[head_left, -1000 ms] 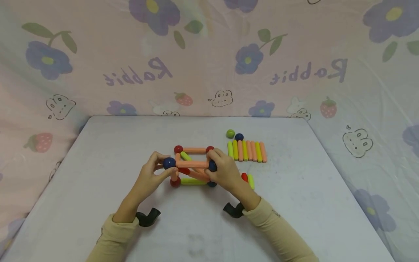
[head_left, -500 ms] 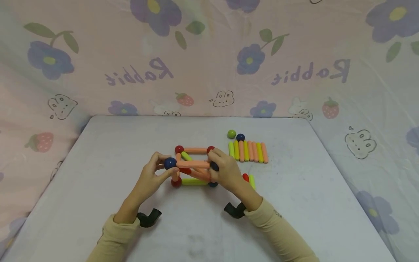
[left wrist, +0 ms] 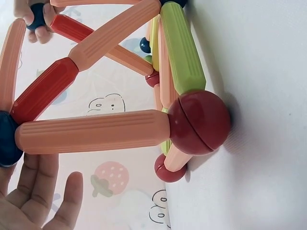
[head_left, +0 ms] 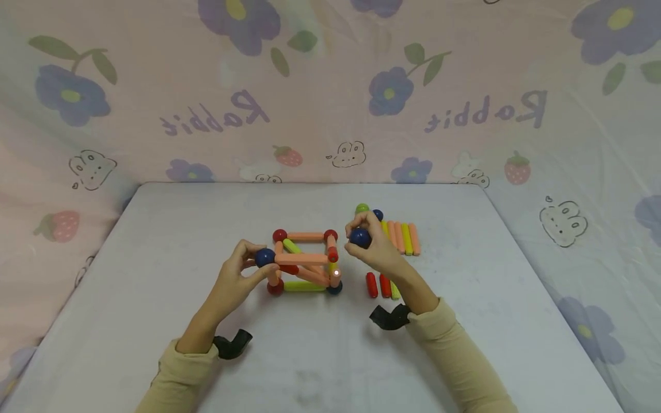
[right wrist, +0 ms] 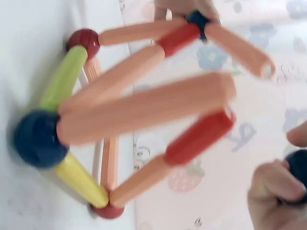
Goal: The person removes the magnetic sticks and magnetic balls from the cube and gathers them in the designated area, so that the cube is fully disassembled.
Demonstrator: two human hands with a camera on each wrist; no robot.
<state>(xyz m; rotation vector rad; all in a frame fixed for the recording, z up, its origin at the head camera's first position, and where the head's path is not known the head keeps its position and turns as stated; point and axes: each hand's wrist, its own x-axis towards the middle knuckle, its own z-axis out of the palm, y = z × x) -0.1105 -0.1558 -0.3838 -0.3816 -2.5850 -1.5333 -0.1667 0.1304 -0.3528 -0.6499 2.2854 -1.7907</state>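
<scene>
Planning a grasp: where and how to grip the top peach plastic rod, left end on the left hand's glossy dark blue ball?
Probably mid-length, from above, pinching across its long sides. The top peach plastic rod is straight and slender, with nothing crossing over it in the head view. Its left end meets the dark blue ball, which the left hand pinches; its right end is free.

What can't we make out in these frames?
Head: stick count in the far stick row; the right grip covers its left end.
Right wrist: full outline of the right blue ball; cut off by the right edge.
Left wrist: the left grip, cut off at the left.
Right wrist: grooves on the near salmon stick; blurred.
</scene>
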